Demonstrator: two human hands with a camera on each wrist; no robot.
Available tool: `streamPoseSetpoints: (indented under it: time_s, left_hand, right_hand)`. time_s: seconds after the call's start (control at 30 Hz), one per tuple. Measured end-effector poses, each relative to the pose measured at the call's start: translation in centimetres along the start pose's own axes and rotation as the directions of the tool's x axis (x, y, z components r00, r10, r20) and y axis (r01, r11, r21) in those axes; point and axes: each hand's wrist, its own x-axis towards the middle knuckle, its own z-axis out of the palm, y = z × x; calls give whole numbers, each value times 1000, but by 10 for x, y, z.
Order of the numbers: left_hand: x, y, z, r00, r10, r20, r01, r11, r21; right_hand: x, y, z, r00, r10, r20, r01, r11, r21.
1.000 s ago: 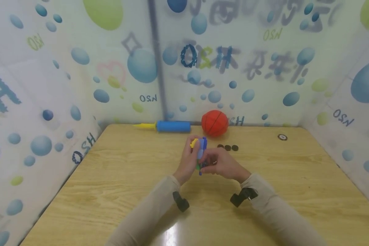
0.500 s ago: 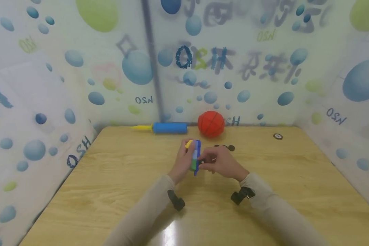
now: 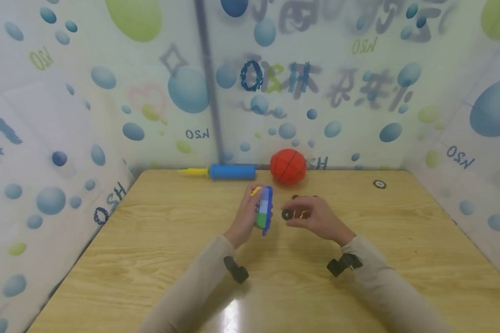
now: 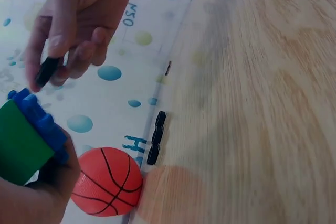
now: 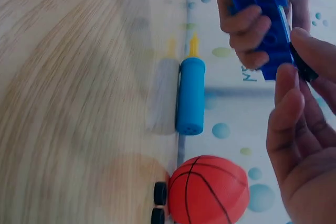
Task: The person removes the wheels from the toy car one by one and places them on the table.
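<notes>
A pale wooden counter (image 3: pixel 150 240) with visible grain and a glossy light reflection near its front edge stands enclosed on three sides by white walls (image 3: pixel 350 115) printed with blue and green bubbles.

Pump (image 3: pixel 229 172) left of ball (image 3: pixel 289 167)

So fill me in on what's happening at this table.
A person sits at a wooden table. The left hand grips a toy made of blue and green blocks, held up off the table. The right hand pinches a small black wheel just beside the toy, not touching it. More black wheels lie near an orange ball and a blue pump at the far edge.
</notes>
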Motion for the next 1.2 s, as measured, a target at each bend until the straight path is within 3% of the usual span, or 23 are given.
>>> streamPoseSetpoints:
  time_s: [0.27, 0.43, 0.57, 0.73, 1.0, 1.2]
  left_hand:
    - [-7, 1, -19, 992, 8, 129, -7, 1000, -7]
    - [-9, 0, -26, 988, 0, 156, -5, 999, 35]
    - [-9, -3, -28, 987, -1, 162, -2, 1000, 19]
    - [-11, -6, -29, 982, 17, 189, -18, 1000, 3]
    - [-13, -1, -35, 967, 0, 256, -30, 993, 114]
    - [-15, 1, -36, 977, -35, 213, 10, 993, 118]
  right_hand:
    - [-9, 13, -17, 989, 50, -139, -59, 997, -57]
    - [-9, 17, -22, 982, 88, -165, -99, 993, -60]
    - [-9, 27, -24, 979, 93, -181, -113, 988, -102]
    - [-12, 46, -30, 979, 74, -191, -117, 968, -222]
    - [-13, 58, -49, 979, 135, -150, -179, 926, -332]
    - [-13, 66, -59, 981, 159, -113, -190, 910, -368]
